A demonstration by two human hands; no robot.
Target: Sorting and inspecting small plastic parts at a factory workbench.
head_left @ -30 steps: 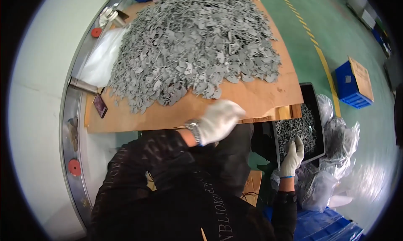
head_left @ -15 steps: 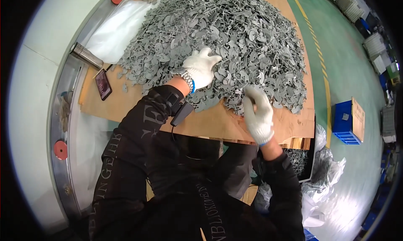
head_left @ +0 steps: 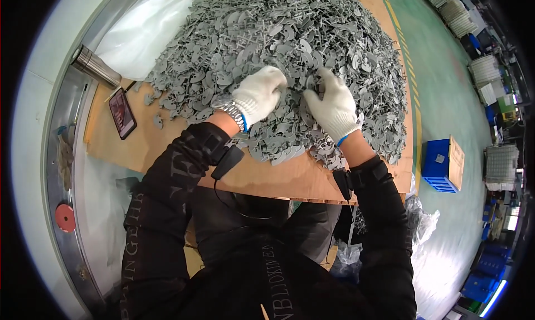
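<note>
**Both hands in the grey heap and loads left to get through**

So we've got a huge heap of grey parts [head_left: 278, 47] covering most of the table [head_left: 147, 144], and both gloved hands are at its near side. The left hand [head_left: 259, 97] has its fingers curled in on the parts, but the tips are hidden, so we can't tell if it's gripping one. The right hand [head_left: 333, 105] is just beside it, not touching, with thumb and fingers parted over the heap.

Progress? We'd call it early days, going by the amount lying there. A few strays [head_left: 158, 121] sit apart on the bare board near the phone [head_left: 121, 114]. We can't pick out any clearly finished batch on the table, so what's done is anyone's guess.
</note>
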